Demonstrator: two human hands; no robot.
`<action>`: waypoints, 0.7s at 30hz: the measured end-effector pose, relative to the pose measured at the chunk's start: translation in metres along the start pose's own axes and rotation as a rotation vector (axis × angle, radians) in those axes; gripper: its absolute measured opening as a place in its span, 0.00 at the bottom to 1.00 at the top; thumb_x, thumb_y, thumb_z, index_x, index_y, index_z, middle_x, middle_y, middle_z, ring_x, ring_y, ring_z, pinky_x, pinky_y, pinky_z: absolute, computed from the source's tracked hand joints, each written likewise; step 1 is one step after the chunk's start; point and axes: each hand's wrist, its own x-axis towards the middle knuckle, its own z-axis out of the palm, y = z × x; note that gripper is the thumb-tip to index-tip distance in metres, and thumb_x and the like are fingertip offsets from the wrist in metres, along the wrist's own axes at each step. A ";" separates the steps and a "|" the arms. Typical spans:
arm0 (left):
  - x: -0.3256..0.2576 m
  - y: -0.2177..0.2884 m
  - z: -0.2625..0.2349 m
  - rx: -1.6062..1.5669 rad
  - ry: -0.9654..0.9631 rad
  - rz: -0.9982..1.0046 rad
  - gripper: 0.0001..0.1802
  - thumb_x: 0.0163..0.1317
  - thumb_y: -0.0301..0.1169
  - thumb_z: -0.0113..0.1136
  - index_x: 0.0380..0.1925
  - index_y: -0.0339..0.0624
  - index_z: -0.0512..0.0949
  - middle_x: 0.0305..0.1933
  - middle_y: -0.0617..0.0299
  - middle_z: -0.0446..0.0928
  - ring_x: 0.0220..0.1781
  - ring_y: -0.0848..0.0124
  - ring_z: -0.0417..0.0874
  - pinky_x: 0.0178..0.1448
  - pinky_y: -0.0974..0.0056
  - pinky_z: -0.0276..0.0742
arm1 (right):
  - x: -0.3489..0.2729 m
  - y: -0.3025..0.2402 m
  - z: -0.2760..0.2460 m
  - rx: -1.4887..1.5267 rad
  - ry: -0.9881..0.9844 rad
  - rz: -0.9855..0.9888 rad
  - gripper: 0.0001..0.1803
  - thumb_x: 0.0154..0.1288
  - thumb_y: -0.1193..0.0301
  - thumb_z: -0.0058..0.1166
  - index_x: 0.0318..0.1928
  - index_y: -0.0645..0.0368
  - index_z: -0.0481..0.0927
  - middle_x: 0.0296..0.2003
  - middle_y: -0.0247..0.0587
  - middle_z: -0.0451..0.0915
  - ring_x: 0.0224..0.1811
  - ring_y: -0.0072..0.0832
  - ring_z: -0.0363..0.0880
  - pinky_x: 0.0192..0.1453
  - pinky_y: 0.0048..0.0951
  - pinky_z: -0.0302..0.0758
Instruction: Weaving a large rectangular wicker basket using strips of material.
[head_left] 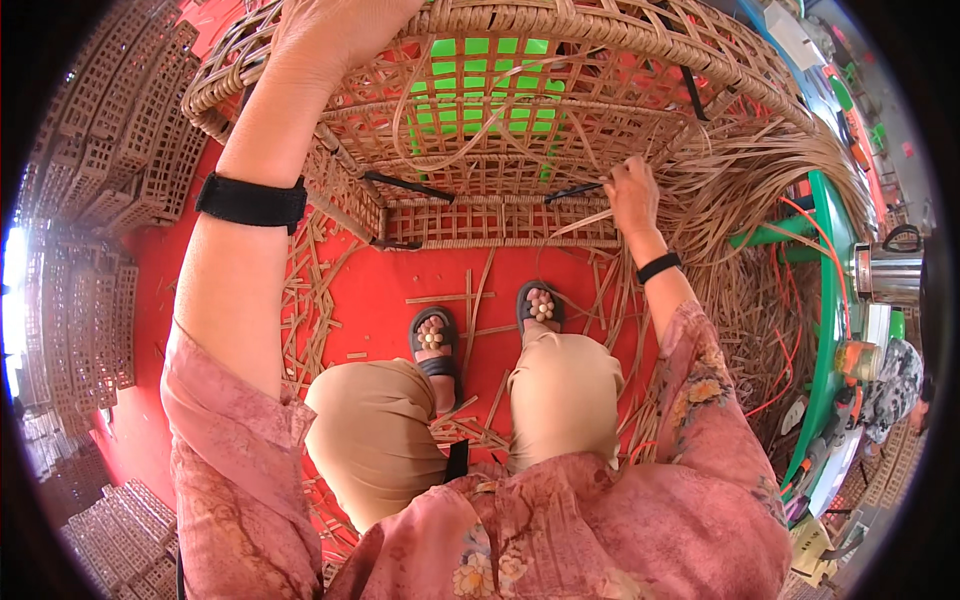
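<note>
Woven rattan frame (480, 215) at 12 o'clock, above feet. Left hand (335, 30) clamped on rim. Right hand (632, 192) fingers pinched together on loose strand (575, 222). Advice: keep strand taut, frame steady.

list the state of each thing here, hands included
left hand: gripping the woven basket's rim
right hand: pinched on a rattan strip
woven basket: tipped on its side, unfinished, loose strips trailing
rattan strip: pulled out from the weave
cut scraps: scattered on red floor
metal kettle: upright, lid on
</note>
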 end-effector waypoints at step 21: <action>0.007 0.002 0.007 -0.140 0.003 0.130 0.34 0.68 0.56 0.42 0.49 0.33 0.80 0.55 0.43 0.78 0.58 0.54 0.77 0.66 0.54 0.67 | 0.043 -0.024 0.101 0.077 -0.049 -0.048 0.13 0.61 0.84 0.53 0.47 0.63 0.76 0.44 0.43 0.67 0.41 0.41 0.72 0.34 0.37 0.76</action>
